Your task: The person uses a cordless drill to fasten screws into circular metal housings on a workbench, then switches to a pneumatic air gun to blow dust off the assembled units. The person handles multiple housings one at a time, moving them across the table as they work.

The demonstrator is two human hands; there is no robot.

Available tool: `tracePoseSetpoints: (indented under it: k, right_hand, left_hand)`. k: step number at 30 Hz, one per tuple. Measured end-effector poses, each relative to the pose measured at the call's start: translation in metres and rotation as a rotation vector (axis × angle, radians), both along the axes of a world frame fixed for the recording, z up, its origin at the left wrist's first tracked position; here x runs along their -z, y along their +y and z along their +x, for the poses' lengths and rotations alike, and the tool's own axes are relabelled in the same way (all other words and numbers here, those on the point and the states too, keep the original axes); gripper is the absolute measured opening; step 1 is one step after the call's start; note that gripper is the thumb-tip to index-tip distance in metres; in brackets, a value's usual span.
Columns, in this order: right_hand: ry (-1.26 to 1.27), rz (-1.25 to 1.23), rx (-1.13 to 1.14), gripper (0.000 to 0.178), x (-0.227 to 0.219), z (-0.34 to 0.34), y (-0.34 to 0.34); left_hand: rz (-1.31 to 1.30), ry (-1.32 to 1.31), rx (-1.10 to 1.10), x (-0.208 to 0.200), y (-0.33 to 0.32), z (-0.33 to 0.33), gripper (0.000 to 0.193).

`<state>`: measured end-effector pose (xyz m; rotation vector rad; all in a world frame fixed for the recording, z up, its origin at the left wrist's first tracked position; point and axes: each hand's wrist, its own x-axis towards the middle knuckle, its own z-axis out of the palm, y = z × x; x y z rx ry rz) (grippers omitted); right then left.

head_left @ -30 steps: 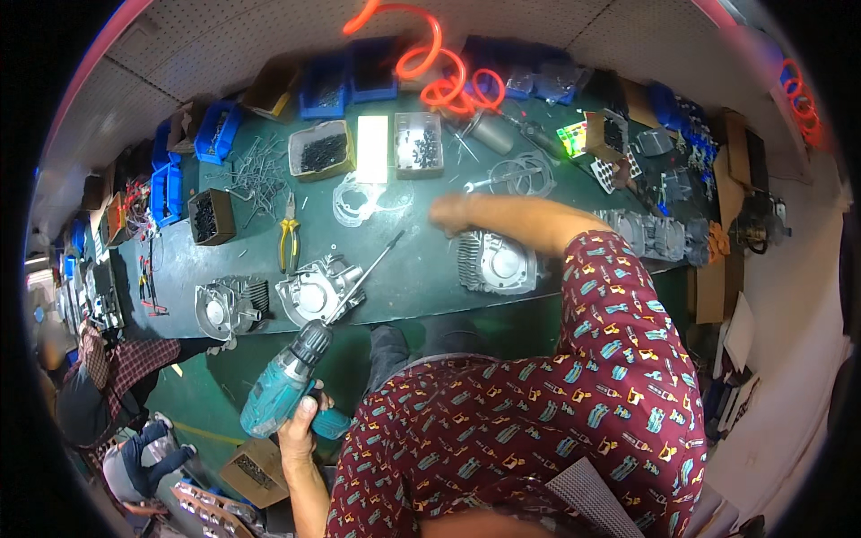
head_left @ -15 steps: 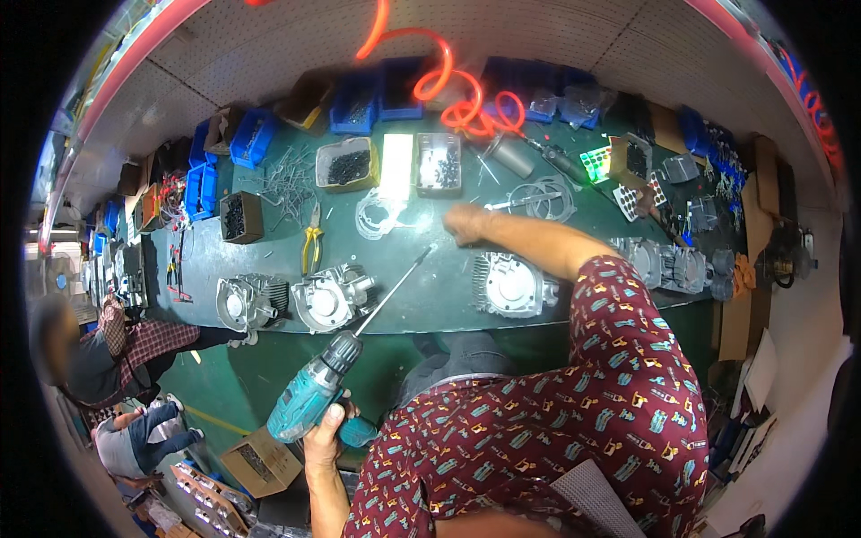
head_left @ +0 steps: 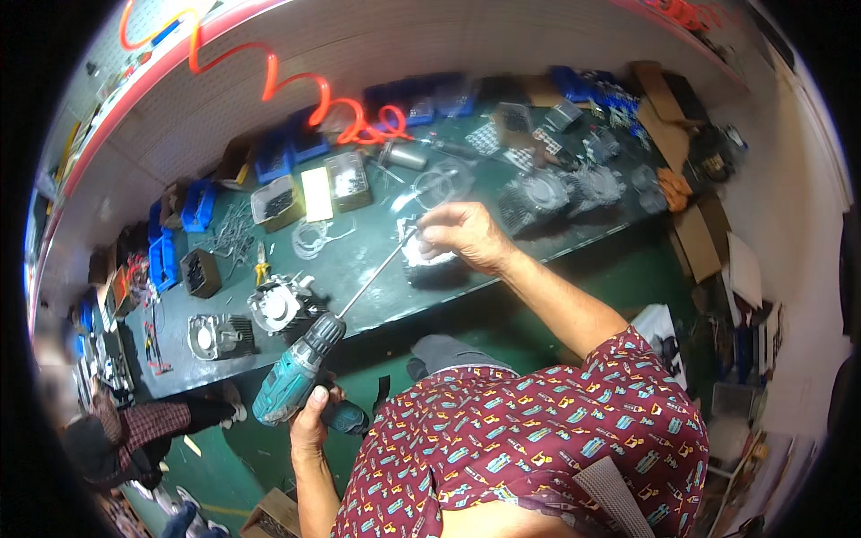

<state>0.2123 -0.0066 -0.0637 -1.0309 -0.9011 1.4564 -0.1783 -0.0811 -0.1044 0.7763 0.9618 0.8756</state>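
My left hand [head_left: 310, 420] is wrapped round the handle of a teal and black cordless drill [head_left: 285, 387], held in front of the bench's near edge. A long thin driver bit [head_left: 377, 276] runs from its chuck up and to the right. At the bit's tip, the fingers of my right hand [head_left: 466, 235] are pinched together; whatever they hold is too small to make out. Just below that hand a grey metal engine casting [head_left: 432, 273] rests on the bench, partly hidden. Left of the bit are two similar castings, one nearer [head_left: 280, 307] and one farther left [head_left: 215, 337].
On the green bench [head_left: 381, 314] stand open boxes of dark screws [head_left: 276, 206], yellow-handled pliers [head_left: 262, 267] and clear ring-shaped gaskets [head_left: 316, 240]. More castings [head_left: 538, 199] sit to the right. An orange coiled air hose [head_left: 318, 112] hangs over the back. Another person [head_left: 126, 430] is at the left.
My right hand has come from the bench top back to the bit's tip, over the casting. The view has shifted and tilted. The drill stays in my left hand.
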Motion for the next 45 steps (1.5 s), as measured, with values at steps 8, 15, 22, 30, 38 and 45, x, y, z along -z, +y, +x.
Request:
tracePoseSetpoints:
  k: [8,15,22,30,38,45]
  right_hand:
    - [-0.077,0.015,0.136,0.022,-0.021,0.045,-0.097]
    - [-0.314,0.06,0.067,0.017,-0.025,0.101,-0.15]
    - [-0.177,0.038,0.05,0.016,0.001,0.189,-0.192]
    - [-0.181,-0.106,0.13,0.017,0.011,0.306,-0.225]
    - [0.016,-0.245,-0.014,0.02,0.034,0.359,-0.21]
    - [0.137,-0.395,-0.055,0.018,0.049,0.368,-0.189]
  left_hand:
    - [0.063,0.091,0.179,-0.017,-0.028,0.041,0.051]
    - [0.076,0.118,0.29,-0.04,-0.027,0.078,0.048]
    - [0.102,0.127,0.435,-0.042,-0.031,0.166,0.048]
    - [0.079,0.158,0.521,-0.016,-0.053,0.282,0.042]
    - [0.08,0.247,0.5,-0.03,-0.059,0.322,0.041]
    - [0.079,0.26,0.495,-0.023,-0.037,0.327,0.035]
